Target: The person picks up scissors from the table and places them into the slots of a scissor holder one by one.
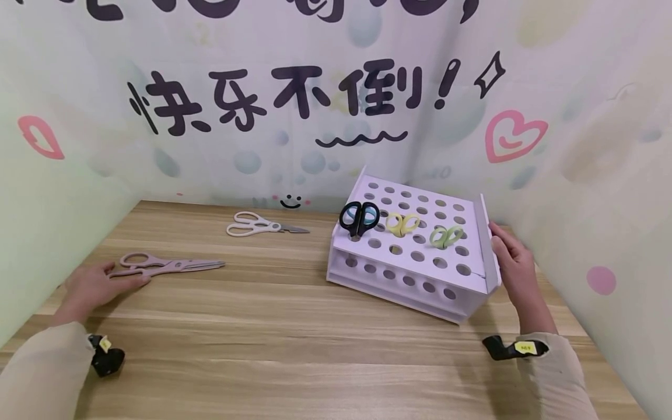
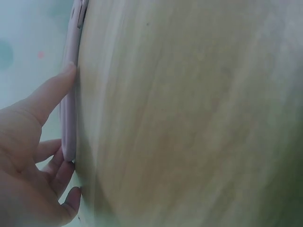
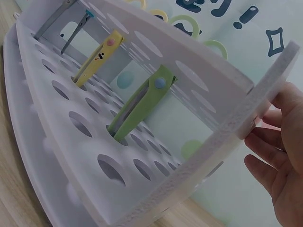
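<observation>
**Two hands at a bench with a perforated scissor rack**

A white foam-board rack (image 1: 415, 256) stands on a wood-grain bench (image 1: 294, 344), right of the bench's centre. Its sloped top and lower shelf are punched with rows of round holes. Three pairs of scissors stand blades-down in the top holes: a black-and-blue pair (image 1: 359, 218) nearest the rack's left edge, a yellow pair (image 1: 402, 223) in the middle, a green pair (image 1: 446, 236) toward the right.

The right hand (image 1: 511, 265) lies against the rack's upright right side panel, fingers straight and relaxed, gripping nothing; the right wrist view shows the fingertips (image 3: 279, 137) at the panel's rough cut edge.

Far left of the rack, the left hand (image 1: 97, 286) rests flat, thumb and fingers touching the handle of pale pink scissors (image 1: 168, 265) lying on the bench, not closed around it. Cream-white scissors (image 1: 262, 224) lie between the pink pair and the rack, nearer the back wall. Bare wood stretches in front of the rack.
</observation>
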Available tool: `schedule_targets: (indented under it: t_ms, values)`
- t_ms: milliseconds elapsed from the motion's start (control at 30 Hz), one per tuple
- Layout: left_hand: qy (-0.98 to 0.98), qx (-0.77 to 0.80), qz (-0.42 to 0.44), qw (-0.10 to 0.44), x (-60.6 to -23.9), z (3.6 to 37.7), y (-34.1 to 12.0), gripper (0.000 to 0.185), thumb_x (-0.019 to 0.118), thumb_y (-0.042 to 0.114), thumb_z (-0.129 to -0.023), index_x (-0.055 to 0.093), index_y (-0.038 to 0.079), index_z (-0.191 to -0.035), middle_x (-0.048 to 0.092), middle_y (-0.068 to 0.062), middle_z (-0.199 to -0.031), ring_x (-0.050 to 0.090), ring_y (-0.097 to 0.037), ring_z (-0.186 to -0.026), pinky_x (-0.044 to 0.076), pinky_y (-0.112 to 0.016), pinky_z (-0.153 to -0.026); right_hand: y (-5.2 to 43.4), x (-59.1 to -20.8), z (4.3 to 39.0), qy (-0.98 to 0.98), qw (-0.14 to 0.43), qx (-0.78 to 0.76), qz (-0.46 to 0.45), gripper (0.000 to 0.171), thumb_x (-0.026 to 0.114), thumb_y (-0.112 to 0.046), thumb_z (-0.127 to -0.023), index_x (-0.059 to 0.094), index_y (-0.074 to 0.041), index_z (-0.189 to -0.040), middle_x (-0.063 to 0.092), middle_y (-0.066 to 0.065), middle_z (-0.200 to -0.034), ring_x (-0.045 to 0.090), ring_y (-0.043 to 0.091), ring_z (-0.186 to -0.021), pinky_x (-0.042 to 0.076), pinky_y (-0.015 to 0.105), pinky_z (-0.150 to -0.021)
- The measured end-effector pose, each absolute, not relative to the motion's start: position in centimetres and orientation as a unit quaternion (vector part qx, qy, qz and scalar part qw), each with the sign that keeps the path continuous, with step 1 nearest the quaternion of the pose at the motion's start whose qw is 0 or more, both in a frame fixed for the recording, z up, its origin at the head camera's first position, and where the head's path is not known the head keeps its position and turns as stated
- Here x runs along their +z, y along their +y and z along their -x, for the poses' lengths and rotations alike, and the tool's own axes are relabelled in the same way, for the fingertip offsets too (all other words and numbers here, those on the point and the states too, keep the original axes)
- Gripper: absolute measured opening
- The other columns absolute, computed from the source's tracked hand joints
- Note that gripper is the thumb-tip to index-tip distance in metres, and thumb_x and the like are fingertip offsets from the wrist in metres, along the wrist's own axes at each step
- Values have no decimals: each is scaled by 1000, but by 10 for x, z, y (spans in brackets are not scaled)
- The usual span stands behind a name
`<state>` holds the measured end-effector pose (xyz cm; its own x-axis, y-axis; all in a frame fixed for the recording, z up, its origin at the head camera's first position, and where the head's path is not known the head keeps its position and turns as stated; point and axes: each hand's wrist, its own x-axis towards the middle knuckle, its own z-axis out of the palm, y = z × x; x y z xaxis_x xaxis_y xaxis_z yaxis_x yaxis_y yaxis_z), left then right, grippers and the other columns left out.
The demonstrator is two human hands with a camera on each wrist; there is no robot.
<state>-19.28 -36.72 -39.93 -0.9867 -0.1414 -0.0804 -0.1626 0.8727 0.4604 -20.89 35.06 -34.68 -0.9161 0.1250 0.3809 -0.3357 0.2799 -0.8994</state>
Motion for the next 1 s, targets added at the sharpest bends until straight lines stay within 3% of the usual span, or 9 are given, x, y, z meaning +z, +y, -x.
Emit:
schedule_targets:
  t_ms: [333,767,1000]
  values:
    - [958,267,93,39,-397,194,-367,96,58,56,-82,20,-15,-135,17,-50,-126,17,-62,-114,26,-64,-87,351,-347,209,-776,194,597,-63,41,49,-17,-95,45,-8,-136,52,-15,-119,49,1,-98,43,7,-72]
    - [937,336,94,27,-402,193,-371,97,65,46,-81,16,-18,-135,25,-47,-123,26,-57,-111,29,-61,-86,350,-347,209,-778,194,595,-61,42,50,-17,-95,45,-8,-136,51,-14,-120,49,1,-100,42,7,-73]
    - [928,366,73,16,-399,191,-372,97,70,38,-80,14,-20,-134,21,-47,-126,24,-58,-113,25,-64,-89,349,-346,209,-778,196,593,-63,42,49,-16,-95,44,-7,-136,51,-14,-120,49,1,-99,42,7,-73]
